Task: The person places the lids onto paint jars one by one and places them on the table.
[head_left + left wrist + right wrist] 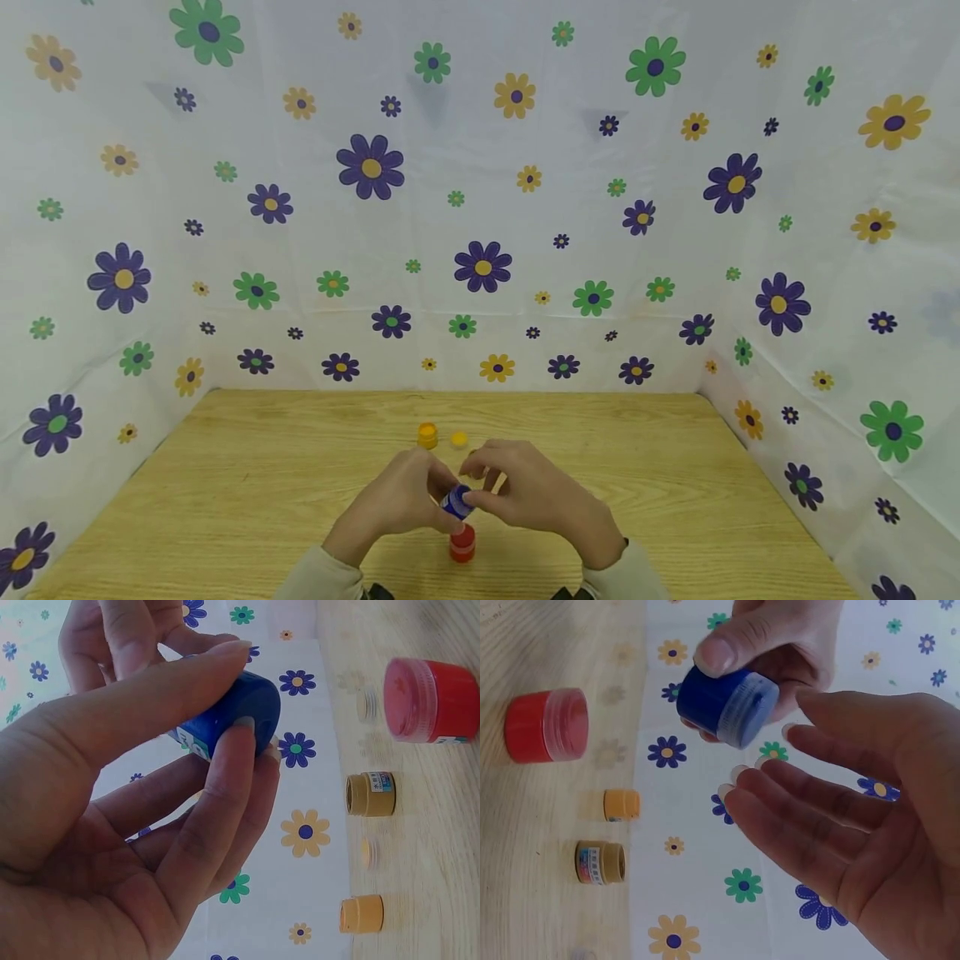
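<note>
A small blue paint jar (709, 697) with a translucent screw lid (748, 712) is gripped by my left hand (405, 493), thumb on one side and fingers round the other. It is tilted above the table, its lid toward my right hand (528, 492). In the right wrist view that hand has its fingers (802, 817) spread and slightly bent, close to the lid with a gap between. Below the hands, a red paint jar (462, 546) with its lid on stands upright on the table.
Farther back on the wooden table (300, 450) stand an uncapped yellow jar (427, 436) and its loose lid (458, 438). An uncapped ochre jar (371, 793) and a clear lid (367, 703) show in the left wrist view. Flowered cloth (480, 208) walls the table's back and sides.
</note>
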A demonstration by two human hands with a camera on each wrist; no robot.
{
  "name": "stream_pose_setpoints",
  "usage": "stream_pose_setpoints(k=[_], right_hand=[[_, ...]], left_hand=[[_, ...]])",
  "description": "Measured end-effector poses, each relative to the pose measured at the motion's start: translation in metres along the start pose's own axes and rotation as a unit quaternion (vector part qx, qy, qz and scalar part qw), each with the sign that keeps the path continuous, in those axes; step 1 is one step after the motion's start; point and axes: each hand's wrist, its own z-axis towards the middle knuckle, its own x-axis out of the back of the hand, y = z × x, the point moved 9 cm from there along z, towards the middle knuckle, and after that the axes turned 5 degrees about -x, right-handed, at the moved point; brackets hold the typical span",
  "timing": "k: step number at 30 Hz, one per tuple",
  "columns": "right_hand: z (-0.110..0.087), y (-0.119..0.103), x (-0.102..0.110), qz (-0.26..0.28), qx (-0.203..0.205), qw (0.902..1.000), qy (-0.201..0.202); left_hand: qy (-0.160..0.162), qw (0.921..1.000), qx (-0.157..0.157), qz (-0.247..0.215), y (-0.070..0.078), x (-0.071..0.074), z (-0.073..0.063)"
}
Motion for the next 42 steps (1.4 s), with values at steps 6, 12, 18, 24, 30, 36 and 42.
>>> stream_pose_setpoints(k=[6, 12, 18, 24, 30, 36, 42], right_hand=[[-0.002, -0.004, 0.001, 0.022, 0.027, 0.9994, -0.005], [-0.001, -0.011, -0.008, 0.018, 0.06, 0.9978, -0.022], [0.0, -0.013, -0.009, -0.008, 0.077, 0.9968, -0.015], [0.001, -0.011, -0.011, 0.006, 0.055, 0.9981, -0.028], [0.003, -0.005, -0.012, 0.024, 0.016, 0.999, -0.034], [0.003, -0.003, -0.011, 0.023, 0.003, 0.9992, -0.031], [0.003, -0.005, -0.011, 0.02, 0.011, 0.9993, -0.028]], left_hand=[[0.001, 1.0, 0.003, -0.001, -0.001, 0.002, -0.001], [-0.003, 1.0, -0.005, -0.007, 0.001, 0.001, -0.001], [-0.005, 0.9999, -0.014, -0.003, 0.002, 0.001, 0.0], [-0.005, 0.9999, -0.013, -0.007, 0.003, 0.0, 0.0], [-0.005, 0.9998, -0.017, -0.008, 0.003, -0.001, 0.0], [-0.006, 0.9998, -0.018, -0.004, 0.003, -0.001, 0.0], [-0.005, 0.9999, -0.011, -0.001, 0.004, -0.001, 0.001]])
